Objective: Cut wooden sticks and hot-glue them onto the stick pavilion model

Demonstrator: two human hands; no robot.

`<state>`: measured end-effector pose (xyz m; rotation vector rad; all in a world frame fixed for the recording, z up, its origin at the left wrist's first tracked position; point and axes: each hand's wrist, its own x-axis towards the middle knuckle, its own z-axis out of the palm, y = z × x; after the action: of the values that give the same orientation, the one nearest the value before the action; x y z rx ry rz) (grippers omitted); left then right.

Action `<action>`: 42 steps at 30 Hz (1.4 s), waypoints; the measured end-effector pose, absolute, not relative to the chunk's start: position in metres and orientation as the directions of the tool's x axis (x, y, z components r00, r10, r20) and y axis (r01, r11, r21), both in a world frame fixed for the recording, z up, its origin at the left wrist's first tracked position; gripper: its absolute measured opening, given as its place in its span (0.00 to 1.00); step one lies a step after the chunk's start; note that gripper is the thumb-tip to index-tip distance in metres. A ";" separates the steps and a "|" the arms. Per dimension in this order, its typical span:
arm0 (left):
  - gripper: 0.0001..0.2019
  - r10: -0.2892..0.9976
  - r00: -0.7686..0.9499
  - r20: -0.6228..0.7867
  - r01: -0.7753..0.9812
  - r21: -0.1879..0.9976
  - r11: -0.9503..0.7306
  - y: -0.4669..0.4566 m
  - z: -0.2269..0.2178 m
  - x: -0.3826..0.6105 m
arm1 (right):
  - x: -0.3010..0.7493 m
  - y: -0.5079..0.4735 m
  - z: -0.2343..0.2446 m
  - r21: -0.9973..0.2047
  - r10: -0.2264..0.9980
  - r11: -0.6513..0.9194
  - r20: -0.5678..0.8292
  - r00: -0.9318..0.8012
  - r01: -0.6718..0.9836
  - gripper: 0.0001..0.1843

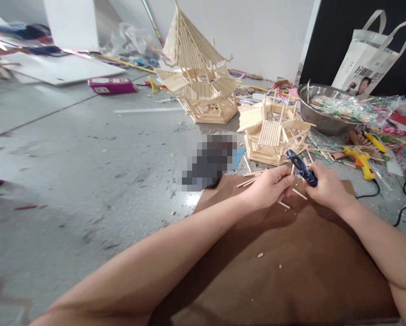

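Over the near part of a brown sheet point(291, 253), my left hand point(273, 185) is closed on a thin wooden stick point(293, 170), which stands up from the fingertips. My right hand point(327, 184) grips a dark blue hand cutter point(303, 170), its head beside the stick; whether the jaws touch the stick I cannot tell. Below the hands lie short cut sticks point(300, 194), and small offcuts point(260, 255) dot the sheet. Several longer sticks point(247, 181) rest left of my left hand. Just beyond stands a partly built stick pavilion point(271, 133) with open posts on top.
Behind is a taller stick pagoda point(206, 86) with a pointed roof. A steel bowl point(325, 120) of wrapped sticks and a yellow glue gun point(361, 162) with a cord lie to the right. A pixelated dark object point(208, 163) sits left of the sheet; a purple box point(111, 85) is farther off.
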<state>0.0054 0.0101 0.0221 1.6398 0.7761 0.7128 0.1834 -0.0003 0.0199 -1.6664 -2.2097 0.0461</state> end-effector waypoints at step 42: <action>0.11 0.895 0.443 0.050 -0.110 0.994 -0.001 0.013 0.020 0.008 | 0.183 0.002 0.020 -0.155 0.954 0.223 0.240 -0.182 0.962 0.11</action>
<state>0.0081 0.0126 0.0204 1.3336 0.7783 0.9314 0.1828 0.0024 0.0200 -1.7965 -2.2166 -0.0441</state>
